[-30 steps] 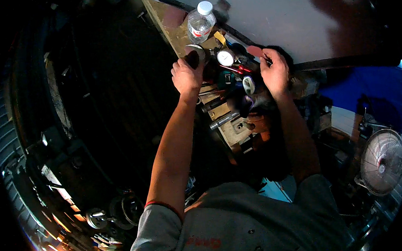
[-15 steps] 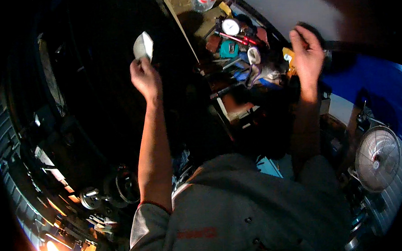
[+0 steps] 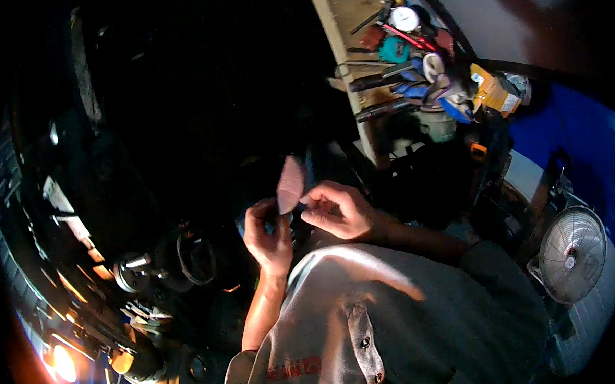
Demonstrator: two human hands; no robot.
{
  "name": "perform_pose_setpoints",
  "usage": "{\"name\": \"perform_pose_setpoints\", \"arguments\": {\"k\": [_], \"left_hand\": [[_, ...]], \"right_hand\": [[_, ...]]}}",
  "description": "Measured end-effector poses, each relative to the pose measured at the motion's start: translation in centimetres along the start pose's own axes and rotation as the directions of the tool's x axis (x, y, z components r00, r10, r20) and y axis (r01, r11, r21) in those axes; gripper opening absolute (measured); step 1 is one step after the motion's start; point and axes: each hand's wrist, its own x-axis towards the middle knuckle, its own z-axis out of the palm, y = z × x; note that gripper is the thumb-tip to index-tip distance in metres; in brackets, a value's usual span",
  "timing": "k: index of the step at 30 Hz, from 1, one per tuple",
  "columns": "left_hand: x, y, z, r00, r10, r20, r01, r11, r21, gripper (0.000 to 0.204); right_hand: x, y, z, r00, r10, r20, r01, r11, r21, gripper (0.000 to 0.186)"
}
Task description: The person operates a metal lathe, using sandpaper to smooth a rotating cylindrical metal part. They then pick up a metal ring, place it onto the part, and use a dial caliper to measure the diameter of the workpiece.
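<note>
Between the thumb and fingers of my left hand (image 3: 268, 240) is a small folded piece of paper (image 3: 290, 183), held upright in front of my shirt. It looks pale pink in this light, with a pointed top. Close by on its right is my right hand (image 3: 341, 210), its fingers curled and the index fingertip near the paper's lower edge. Whether that fingertip touches the paper, or pinches anything small, I cannot make out.
A wooden bench (image 3: 334, 26) at the upper right carries a round white-faced gauge (image 3: 404, 19), a teal tape measure (image 3: 394, 49), gloves (image 3: 434, 70) and a yellow packet (image 3: 499, 94). A fan (image 3: 572, 254) stands at the right. Bright lamp (image 3: 64, 363) at lower left.
My left hand has brought the folded paper down and toward my body. My right hand has left the bench side and come left, next to the paper. The view has shifted too.
</note>
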Motion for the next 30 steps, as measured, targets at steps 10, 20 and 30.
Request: {"name": "perform_pose_setpoints", "arguments": {"k": [10, 20, 30], "left_hand": [[-2.5, -1.2, -8.0, 0.902, 0.420, -0.104, -0.425, 0.905, -0.026, 0.035], [-5.1, 2.5, -20.5, 0.863, 0.396, -0.315, -0.492, 0.800, -0.344, 0.040], [-6.6, 7.1, -29.3, 0.968, -0.053, -0.243, -0.235, 0.133, -0.963, 0.053]], "right_hand": [[1.7, -2.6, 8.0, 0.992, 0.124, 0.038, -0.125, 0.834, 0.538, 0.023], [2.6, -14.8, 19.9, 0.994, -0.075, 0.083, 0.019, 0.844, 0.537, 0.027], [4.2, -22.7, 27.0, 0.970, -0.059, 0.235, -0.025, 0.941, 0.337, 0.028]]}}
